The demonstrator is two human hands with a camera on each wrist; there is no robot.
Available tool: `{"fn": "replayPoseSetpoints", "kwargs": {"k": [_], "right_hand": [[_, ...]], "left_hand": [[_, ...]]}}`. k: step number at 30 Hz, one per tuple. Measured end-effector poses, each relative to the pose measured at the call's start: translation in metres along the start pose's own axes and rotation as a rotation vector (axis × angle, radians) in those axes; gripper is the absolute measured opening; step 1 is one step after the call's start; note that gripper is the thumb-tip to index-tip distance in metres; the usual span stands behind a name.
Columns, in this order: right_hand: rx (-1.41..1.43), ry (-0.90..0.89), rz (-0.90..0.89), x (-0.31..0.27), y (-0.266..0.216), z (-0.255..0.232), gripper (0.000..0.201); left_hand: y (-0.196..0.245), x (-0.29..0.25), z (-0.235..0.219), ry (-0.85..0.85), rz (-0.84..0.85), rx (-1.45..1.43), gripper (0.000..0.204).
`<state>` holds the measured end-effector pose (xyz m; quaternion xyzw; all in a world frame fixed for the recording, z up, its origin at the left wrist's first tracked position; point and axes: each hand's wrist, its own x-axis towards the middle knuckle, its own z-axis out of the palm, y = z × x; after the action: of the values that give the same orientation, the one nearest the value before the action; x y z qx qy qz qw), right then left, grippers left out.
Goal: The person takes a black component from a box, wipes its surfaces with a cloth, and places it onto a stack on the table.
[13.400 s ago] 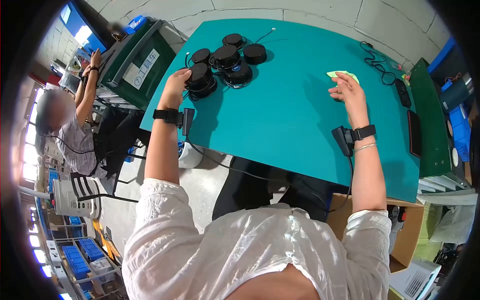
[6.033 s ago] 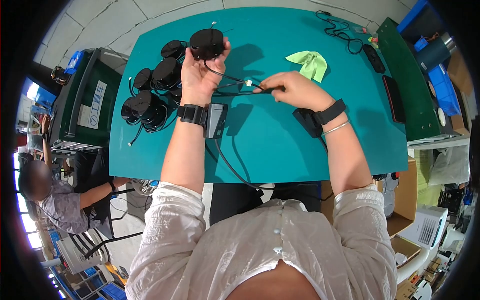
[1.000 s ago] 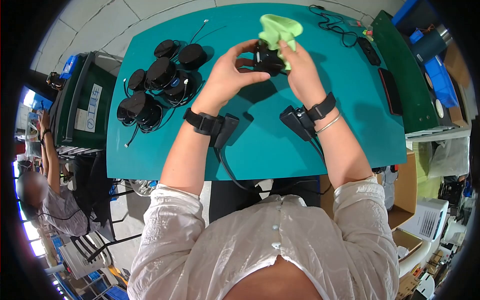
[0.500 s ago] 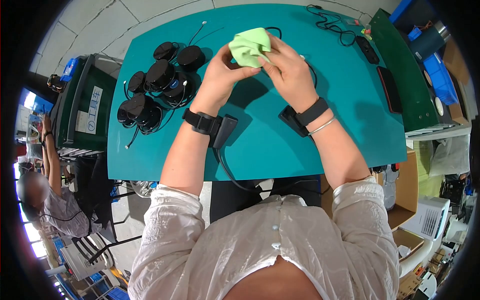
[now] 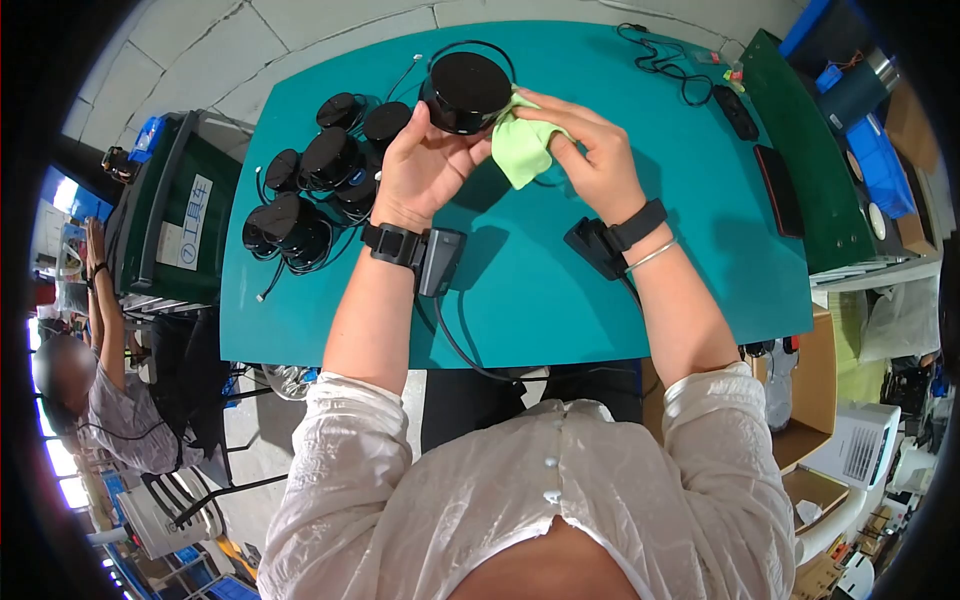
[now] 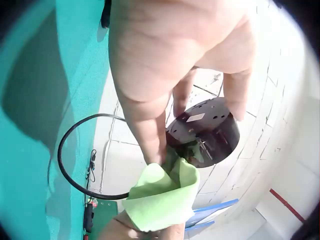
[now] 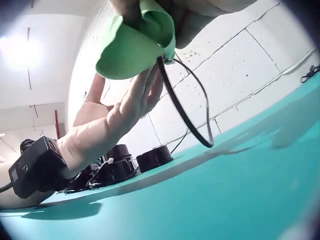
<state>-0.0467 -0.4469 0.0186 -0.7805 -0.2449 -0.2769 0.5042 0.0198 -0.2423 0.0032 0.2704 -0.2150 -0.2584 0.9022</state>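
Note:
My left hand [image 5: 425, 170] holds up a glossy black disc-shaped device [image 5: 470, 92], thumb and fingers around its sides, its flat round face toward the head camera. In the left wrist view the device [image 6: 220, 137] shows holes and a small white label. A green cloth [image 5: 525, 150] is pinched in my right hand [image 5: 600, 155] at the device's right side. The right wrist view shows the cloth [image 7: 130, 50] bunched between the fingers, with a black cable [image 7: 182, 112] hanging in a loop below. Part of the device is hidden behind the cloth.
Several similar black devices [image 5: 330, 155] with cables stand clustered and partly stacked on the green table [image 5: 540, 300], left of my hands. A cable coil [image 5: 660, 65], a power strip [image 5: 735, 112] and a dark flat object [image 5: 778, 190] lie along the right edge. A person [image 5: 120, 400] sits at left.
Half a second ago the cloth covered the device; now it is at the right side and the device's round face shows. Six seconds ago the cloth lay on the table.

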Motion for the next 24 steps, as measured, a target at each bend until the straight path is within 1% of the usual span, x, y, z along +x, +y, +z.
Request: {"fn": "replayPoseSetpoints", "kwargs": {"k": [1, 2, 3, 4, 5, 6, 7, 8, 9, 11, 12, 13, 14, 15, 16, 17, 18, 19, 20, 21, 23, 24], "right_hand": [[0.002, -0.003, -0.006, 0.0, 0.003, 0.003, 0.033], [0.0, 0.107, 0.003, -0.001, 0.006, 0.006, 0.033], [-0.002, 0.216, 0.013, 0.001, 0.004, 0.008, 0.032], [0.043, 0.235, 0.049, 0.002, -0.001, 0.008, 0.034], [0.043, 0.23, 0.047, 0.003, -0.004, 0.009, 0.034], [0.015, 0.129, -0.056, 0.005, -0.006, 0.011, 0.036], [-0.013, 0.027, -0.16, 0.006, -0.01, 0.015, 0.039], [-0.123, 0.039, -0.213, 0.005, -0.017, 0.024, 0.042], [-0.121, 0.036, -0.214, 0.005, -0.02, 0.024, 0.042], [-0.402, -0.166, -0.367, 0.004, -0.025, 0.021, 0.043], [-0.424, -0.247, -0.425, 0.005, -0.031, 0.023, 0.044], [-0.422, -0.248, -0.423, 0.006, -0.032, 0.025, 0.044], [-0.444, -0.247, -0.413, 0.006, -0.033, 0.026, 0.045], [-0.467, -0.247, -0.401, 0.004, -0.033, 0.027, 0.046], [-0.428, -0.152, -0.354, 0.005, -0.029, 0.026, 0.047], [-0.43, -0.15, -0.351, 0.006, -0.023, 0.024, 0.047], [-0.375, -0.075, -0.278, 0.007, -0.017, 0.021, 0.048], [-0.317, -0.002, -0.206, 0.007, -0.013, 0.019, 0.049], [-0.335, 0.009, -0.233, 0.007, -0.012, 0.017, 0.047], [-0.334, 0.011, -0.233, 0.007, -0.013, 0.017, 0.047], [-0.325, -0.125, -0.378, 0.004, -0.023, 0.017, 0.043], [-0.255, -0.166, -0.403, 0.005, -0.031, 0.02, 0.042]], "left_hand": [[0.0, 0.001, 0.002, -0.084, -0.044, -0.154, 0.048], [-0.003, 0.002, -0.001, -0.142, -0.073, -0.302, 0.051], [-0.003, 0.003, -0.003, -0.143, -0.068, -0.301, 0.051], [-0.003, 0.005, -0.005, -0.184, -0.129, -0.309, 0.052], [-0.003, 0.005, -0.007, -0.224, -0.189, -0.318, 0.053], [-0.005, 0.003, -0.004, -0.169, -0.2, -0.27, 0.054], [-0.009, 0.004, -0.004, -0.228, -0.204, -0.306, 0.054], [-0.012, 0.003, -0.003, -0.181, -0.187, -0.34, 0.055], [-0.012, 0.001, 0.004, -0.135, -0.172, -0.374, 0.055], [-0.01, -0.002, 0.019, 0.146, -0.131, -0.106, 0.054], [-0.008, -0.008, 0.021, 0.261, -0.172, 0.049, 0.054], [-0.013, -0.007, 0.013, 0.285, -0.201, 0.136, 0.053], [-0.014, -0.008, -0.004, 0.112, -0.243, -0.063, 0.051], [-0.01, -0.009, 0.0, -0.062, -0.282, -0.264, 0.05], [-0.016, -0.006, 0.008, 0.056, -0.188, -0.155, 0.049], [-0.022, -0.002, 0.016, 0.171, -0.094, -0.044, 0.047], [-0.02, 0.002, -0.01, -0.065, -0.179, -0.198, 0.046], [-0.021, 0.003, -0.005, -0.041, -0.134, -0.149, 0.046], [-0.021, 0.004, -0.009, -0.076, -0.125, -0.212, 0.048], [-0.018, 0.004, -0.003, -0.111, -0.116, -0.274, 0.051], [-0.016, 0.0, 0.011, 0.207, -0.041, -0.21, 0.047], [-0.011, -0.003, 0.004, 0.117, -0.096, -0.171, 0.048]]}}
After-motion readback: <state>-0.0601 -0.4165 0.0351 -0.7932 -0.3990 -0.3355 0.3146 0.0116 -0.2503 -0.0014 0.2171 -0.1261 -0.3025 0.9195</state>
